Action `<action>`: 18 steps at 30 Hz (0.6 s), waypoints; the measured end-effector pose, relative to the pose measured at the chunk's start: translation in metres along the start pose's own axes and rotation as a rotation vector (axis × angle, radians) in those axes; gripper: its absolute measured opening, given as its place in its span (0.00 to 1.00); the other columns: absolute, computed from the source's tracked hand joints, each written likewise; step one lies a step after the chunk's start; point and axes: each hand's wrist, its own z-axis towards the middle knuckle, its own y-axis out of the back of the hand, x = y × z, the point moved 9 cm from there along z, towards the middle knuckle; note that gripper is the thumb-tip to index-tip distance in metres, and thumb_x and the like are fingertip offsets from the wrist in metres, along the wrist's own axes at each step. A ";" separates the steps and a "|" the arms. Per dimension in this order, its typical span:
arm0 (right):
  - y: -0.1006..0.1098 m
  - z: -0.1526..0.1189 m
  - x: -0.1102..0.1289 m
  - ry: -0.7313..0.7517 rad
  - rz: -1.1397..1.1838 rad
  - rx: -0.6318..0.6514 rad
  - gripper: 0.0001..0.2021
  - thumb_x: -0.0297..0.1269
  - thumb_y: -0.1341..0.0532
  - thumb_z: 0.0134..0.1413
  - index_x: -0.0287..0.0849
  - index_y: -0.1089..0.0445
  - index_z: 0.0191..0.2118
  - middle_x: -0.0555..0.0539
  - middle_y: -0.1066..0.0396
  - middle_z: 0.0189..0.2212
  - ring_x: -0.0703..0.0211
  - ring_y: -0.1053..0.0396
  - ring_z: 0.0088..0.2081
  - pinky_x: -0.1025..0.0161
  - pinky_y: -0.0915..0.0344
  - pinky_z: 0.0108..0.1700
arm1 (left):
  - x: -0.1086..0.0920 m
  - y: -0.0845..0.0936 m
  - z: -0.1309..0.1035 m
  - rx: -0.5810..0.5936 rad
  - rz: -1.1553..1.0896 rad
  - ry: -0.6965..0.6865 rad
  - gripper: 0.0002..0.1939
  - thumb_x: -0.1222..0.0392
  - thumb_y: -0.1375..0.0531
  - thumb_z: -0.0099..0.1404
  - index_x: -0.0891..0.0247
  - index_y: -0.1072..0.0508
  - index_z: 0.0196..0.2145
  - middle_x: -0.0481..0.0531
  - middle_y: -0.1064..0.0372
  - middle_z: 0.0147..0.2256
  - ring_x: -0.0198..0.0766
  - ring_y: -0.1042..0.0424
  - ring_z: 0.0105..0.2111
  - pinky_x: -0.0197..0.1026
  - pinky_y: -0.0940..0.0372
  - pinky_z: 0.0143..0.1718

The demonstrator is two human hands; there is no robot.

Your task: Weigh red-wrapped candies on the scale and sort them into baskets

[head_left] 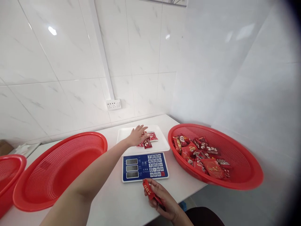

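Note:
My left hand (137, 135) reaches over the white tray (122, 135) of a digital weighing scale, fingers spread above several small red packets (148, 143). Whether it touches them I cannot tell. Below the tray is the scale's blue panel (145, 167), with three displays and a keypad. In front of that panel, near the table's front, my right hand (162, 199) is closed around red snack packets (148, 189). One packet with pale lettering sticks out past the fingers; the others are partly hidden in the palm.
On the right, a red plastic basket (249, 171) holds many red packets (202, 153). A second red basket (94, 138), with nothing seen inside, stands on the left, and part of another red basket (14, 160) shows beyond it. A wall socket (113, 104) sits behind the table.

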 end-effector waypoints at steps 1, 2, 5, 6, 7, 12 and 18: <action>0.000 0.000 0.000 -0.002 -0.004 0.000 0.18 0.43 0.35 0.46 0.40 0.32 0.42 0.49 0.29 0.25 0.78 0.44 0.14 0.74 0.57 0.19 | 0.000 0.014 -0.005 -0.035 -0.014 -0.003 0.31 0.40 0.61 0.64 0.59 0.51 0.59 0.58 0.57 0.62 0.47 0.61 0.62 0.55 0.59 0.59; -0.001 0.000 0.001 -0.003 -0.008 0.001 0.17 0.43 0.35 0.46 0.40 0.32 0.42 0.49 0.29 0.25 0.77 0.44 0.15 0.74 0.57 0.19 | -0.002 0.028 -0.009 -0.069 -0.029 -0.014 0.30 0.41 0.63 0.65 0.59 0.52 0.59 0.55 0.56 0.62 0.43 0.59 0.62 0.50 0.57 0.59; -0.003 -0.001 0.002 -0.006 -0.012 0.007 0.17 0.43 0.35 0.47 0.40 0.32 0.42 0.49 0.30 0.25 0.77 0.45 0.15 0.74 0.57 0.19 | -0.003 0.059 -0.023 -0.128 -0.054 -0.038 0.27 0.43 0.65 0.66 0.55 0.53 0.59 0.49 0.53 0.61 0.37 0.52 0.60 0.41 0.52 0.58; -0.004 -0.001 0.002 -0.007 -0.012 0.008 0.17 0.43 0.35 0.47 0.40 0.32 0.42 0.49 0.30 0.25 0.77 0.45 0.15 0.74 0.58 0.19 | -0.001 0.063 -0.025 -0.131 -0.052 -0.035 0.27 0.43 0.63 0.66 0.54 0.51 0.58 0.48 0.51 0.60 0.37 0.51 0.59 0.40 0.51 0.57; -0.004 -0.001 0.002 -0.008 -0.011 0.006 0.17 0.43 0.35 0.46 0.40 0.32 0.41 0.49 0.30 0.25 0.77 0.46 0.14 0.74 0.58 0.19 | 0.002 0.063 -0.027 -0.125 -0.046 -0.028 0.27 0.43 0.62 0.65 0.55 0.49 0.58 0.49 0.50 0.60 0.38 0.49 0.58 0.41 0.50 0.57; -0.001 -0.002 0.001 -0.003 -0.013 -0.033 0.19 0.44 0.34 0.45 0.40 0.32 0.42 0.49 0.30 0.25 0.78 0.45 0.15 0.74 0.57 0.19 | 0.024 0.022 -0.023 0.017 0.006 0.020 0.28 0.43 0.57 0.64 0.59 0.42 0.56 0.54 0.47 0.59 0.45 0.54 0.60 0.47 0.55 0.58; 0.000 -0.002 0.002 0.025 -0.024 -0.047 0.18 0.44 0.35 0.46 0.40 0.32 0.42 0.49 0.30 0.26 0.78 0.45 0.15 0.75 0.58 0.19 | 0.036 -0.025 -0.016 0.147 0.047 0.077 0.34 0.36 0.60 0.61 0.53 0.51 0.60 0.52 0.55 0.62 0.53 0.61 0.62 0.59 0.59 0.57</action>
